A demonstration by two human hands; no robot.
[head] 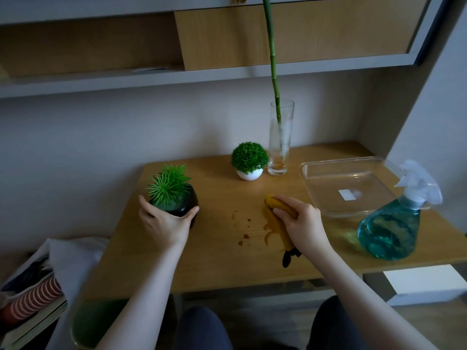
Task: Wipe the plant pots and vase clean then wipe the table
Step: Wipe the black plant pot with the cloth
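Note:
My left hand (165,222) grips the black round pot (188,201) with a spiky green plant at the table's left edge. My right hand (302,221) holds a yellow cloth (276,218) pressed onto the wooden table (219,261), beside brown stains (243,232). A small white pot (249,175) with a round green bush stands at the back. Right of it is a tall glass vase (280,140) with a green stalk.
A clear plastic tray (313,180) lies at the right. A spray bottle (394,223) of blue-green liquid stands at the front right. Shelves hang above the table. Folded cloths and books (32,299) lie at the lower left. My knees are under the table's front edge.

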